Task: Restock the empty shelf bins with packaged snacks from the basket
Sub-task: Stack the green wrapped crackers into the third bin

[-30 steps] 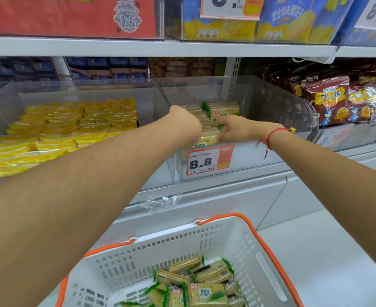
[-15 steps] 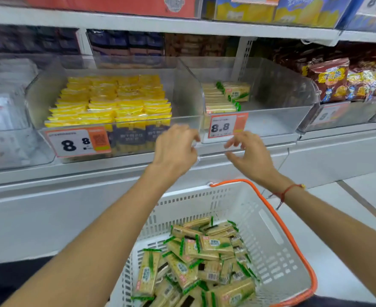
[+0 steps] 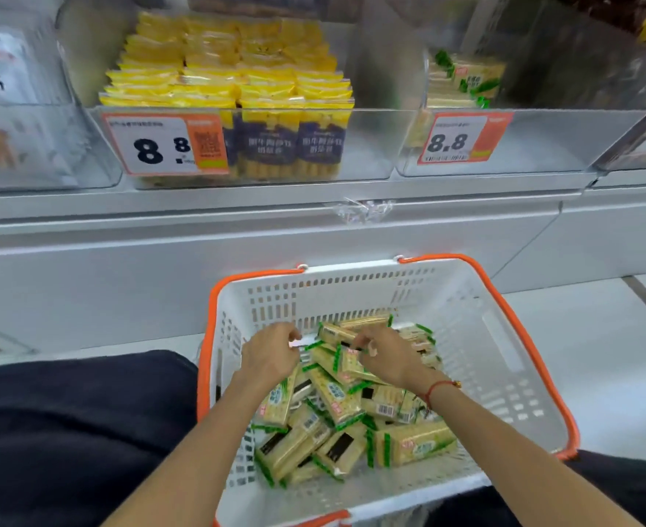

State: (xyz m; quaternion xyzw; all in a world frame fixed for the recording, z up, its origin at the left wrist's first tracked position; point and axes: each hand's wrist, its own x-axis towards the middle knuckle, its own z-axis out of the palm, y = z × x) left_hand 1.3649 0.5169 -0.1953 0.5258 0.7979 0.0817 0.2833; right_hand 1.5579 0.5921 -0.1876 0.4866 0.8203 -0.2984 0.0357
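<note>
white basket (image 3: pixel 500 336) with orange rim, green-and-cream snack packs (image 3: pixel 333 397)

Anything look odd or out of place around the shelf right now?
One thing: a crumpled scrap of clear plastic wrap sits on the shelf ledge below the bins, loose litter rather than stock. The packs in the basket lie jumbled, but none looks torn.

Glossy film snack packs (image 3: pixel 333 397), perforated matt plastic basket (image 3: pixel 466 298), clear plastic bins (image 3: pixel 542 146)

Both hands, left hand (image 3: pixel 270 355) and right hand (image 3: pixel 386 355), dropped from the shelf bin (image 3: pixel 542 146) into the basket (image 3: pixel 504 336) onto the snack packs (image 3: pixel 336 397).
</note>
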